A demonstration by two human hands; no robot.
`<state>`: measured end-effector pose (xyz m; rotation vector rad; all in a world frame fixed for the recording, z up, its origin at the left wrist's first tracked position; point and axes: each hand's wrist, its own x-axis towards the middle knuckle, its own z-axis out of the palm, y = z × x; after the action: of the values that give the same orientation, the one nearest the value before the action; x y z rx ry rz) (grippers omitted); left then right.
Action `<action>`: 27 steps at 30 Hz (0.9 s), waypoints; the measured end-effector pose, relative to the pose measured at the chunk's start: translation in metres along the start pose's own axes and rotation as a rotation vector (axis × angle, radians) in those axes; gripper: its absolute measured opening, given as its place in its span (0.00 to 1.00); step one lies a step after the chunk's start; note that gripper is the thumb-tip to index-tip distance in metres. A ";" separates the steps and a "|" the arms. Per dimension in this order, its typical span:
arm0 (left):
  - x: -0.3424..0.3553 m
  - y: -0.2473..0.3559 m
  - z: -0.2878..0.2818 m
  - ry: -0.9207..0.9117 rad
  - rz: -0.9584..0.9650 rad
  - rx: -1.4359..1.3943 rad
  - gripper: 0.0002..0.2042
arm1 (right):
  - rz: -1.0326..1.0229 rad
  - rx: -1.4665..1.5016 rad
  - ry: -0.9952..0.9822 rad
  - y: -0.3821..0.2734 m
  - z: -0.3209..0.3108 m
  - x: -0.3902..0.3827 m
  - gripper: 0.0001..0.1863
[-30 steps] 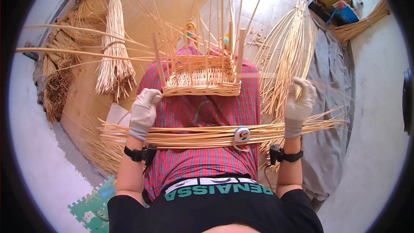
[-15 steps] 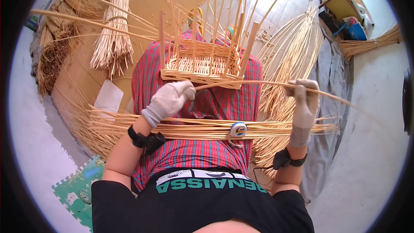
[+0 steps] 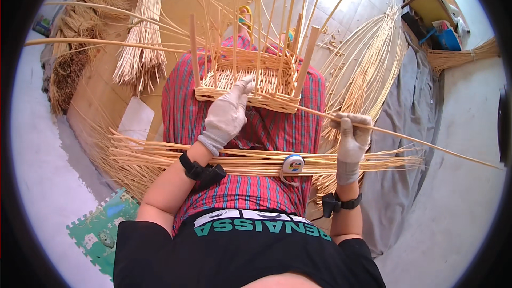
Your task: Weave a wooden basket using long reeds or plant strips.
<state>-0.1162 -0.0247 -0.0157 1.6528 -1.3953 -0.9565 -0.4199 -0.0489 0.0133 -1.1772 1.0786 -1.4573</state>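
Note:
A partly woven wicker basket rests across my lap, with tall upright stakes rising from its sides. My left hand, in a pale work glove, is closed on the basket's near wall, its fingertips reaching over the edge. Off the basket's near right corner runs a long wicker rod. My gloved right hand pinches that rod to the right of the basket, and its free end slants down to the far right. A bundle of loose rods lies over my thighs, and a white and blue tape measure sits on it.
On the left floor stand a tied reed bundle and a darker bundle. Fanned rods lie at right beside a grey cloth. A green foam mat is at lower left. A blue container stands far right. Long rods stick out leftward from the basket.
My left hand has moved up and right, from the rod onto the basket's near wall. My right hand has come down and left, and the rod now slopes downward to the right.

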 end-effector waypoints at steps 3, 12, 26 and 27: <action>-0.001 0.009 0.003 0.107 0.136 -0.041 0.20 | -0.004 0.034 -0.037 0.015 -0.010 0.010 0.09; 0.028 0.042 0.053 -0.262 -0.308 -0.197 0.10 | -0.236 -0.019 -0.120 0.036 0.021 0.079 0.13; 0.044 0.053 0.038 -0.274 -0.378 -0.206 0.13 | 0.396 0.746 0.245 0.114 0.004 0.113 0.16; 0.041 0.048 0.035 -0.281 -0.339 -0.246 0.16 | 0.366 0.806 0.187 0.112 0.005 0.116 0.17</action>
<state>-0.1627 -0.0736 0.0089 1.6393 -1.1306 -1.5410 -0.4104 -0.1820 -0.0773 -0.2637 0.6564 -1.4995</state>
